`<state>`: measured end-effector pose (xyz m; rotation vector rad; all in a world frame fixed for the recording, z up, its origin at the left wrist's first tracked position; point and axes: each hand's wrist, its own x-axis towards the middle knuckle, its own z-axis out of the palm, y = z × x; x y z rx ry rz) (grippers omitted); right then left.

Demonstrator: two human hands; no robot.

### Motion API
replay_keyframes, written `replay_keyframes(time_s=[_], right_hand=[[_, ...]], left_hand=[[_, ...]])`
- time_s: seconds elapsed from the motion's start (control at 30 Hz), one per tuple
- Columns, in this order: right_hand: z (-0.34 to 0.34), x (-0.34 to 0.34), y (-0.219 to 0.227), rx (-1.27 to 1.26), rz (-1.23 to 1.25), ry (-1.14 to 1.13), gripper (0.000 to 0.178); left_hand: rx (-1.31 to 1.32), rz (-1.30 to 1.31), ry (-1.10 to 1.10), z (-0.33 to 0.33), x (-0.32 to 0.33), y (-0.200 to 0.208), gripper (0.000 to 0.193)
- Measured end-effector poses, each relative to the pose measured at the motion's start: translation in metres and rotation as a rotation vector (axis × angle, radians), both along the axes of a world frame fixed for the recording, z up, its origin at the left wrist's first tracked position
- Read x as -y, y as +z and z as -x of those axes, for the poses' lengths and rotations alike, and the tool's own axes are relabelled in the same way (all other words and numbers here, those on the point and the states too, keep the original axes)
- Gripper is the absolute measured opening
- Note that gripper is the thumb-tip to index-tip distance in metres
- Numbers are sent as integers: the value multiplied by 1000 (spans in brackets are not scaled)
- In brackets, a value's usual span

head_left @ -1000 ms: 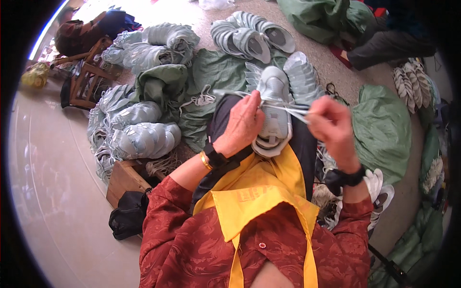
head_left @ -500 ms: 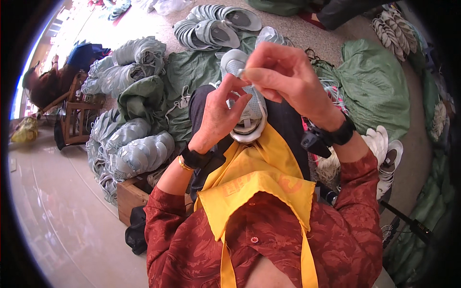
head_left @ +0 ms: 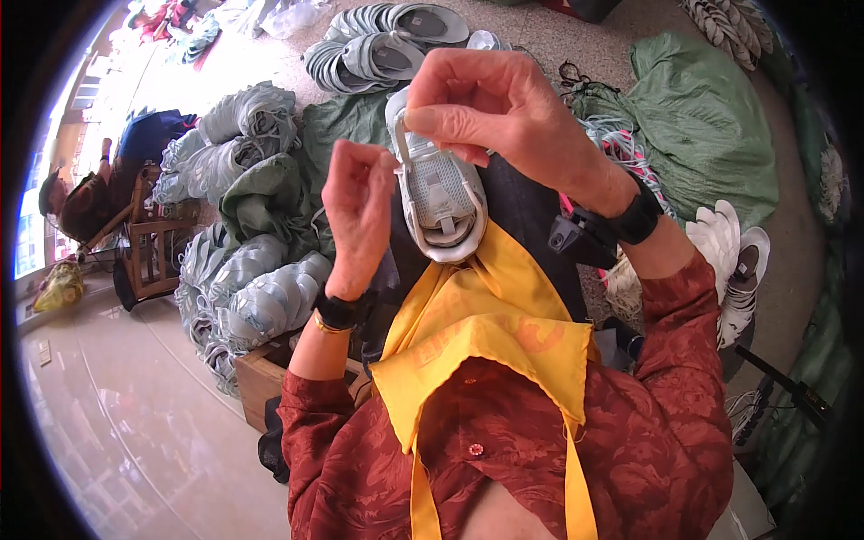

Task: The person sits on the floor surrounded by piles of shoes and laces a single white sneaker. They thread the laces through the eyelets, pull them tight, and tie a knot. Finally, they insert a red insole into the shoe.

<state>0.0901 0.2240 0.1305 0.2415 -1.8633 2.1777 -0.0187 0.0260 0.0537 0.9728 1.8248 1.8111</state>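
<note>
While a pale-grey mesh shoe [head_left: 441, 193] sits on the dark-trousered lap [head_left: 531, 229], heel toward the yellow cloth apron [head_left: 450, 292], likely so it needs no steadying | right hand [head_left: 495, 112] pinches flat whitish lace [head_left: 401, 139] | left hand [head_left: 358, 202] curled narrow alongside; cannot tell whether gripping

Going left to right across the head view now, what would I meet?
Yellow bundle → wooden chair → left hand → pale lace-up shoe → large green sack.

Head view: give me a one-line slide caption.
Right hand pinching a pale strand over a light shoe, left hand curled alongside.
</note>
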Motion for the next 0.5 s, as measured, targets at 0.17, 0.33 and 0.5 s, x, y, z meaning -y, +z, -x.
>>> replay_keyframes(time_s=[0.17, 0.33, 0.5], right_hand=[[9, 0, 0, -43, 13, 59, 9], [11, -3, -9, -23, 55, 21, 10], [-9, -11, -8, 34, 141, -30, 14]], left_hand=[[166, 75, -292, 15, -13, 8, 28], [182, 79, -400, 17, -16, 13, 21], [213, 64, -288, 24, -6, 2, 10]])
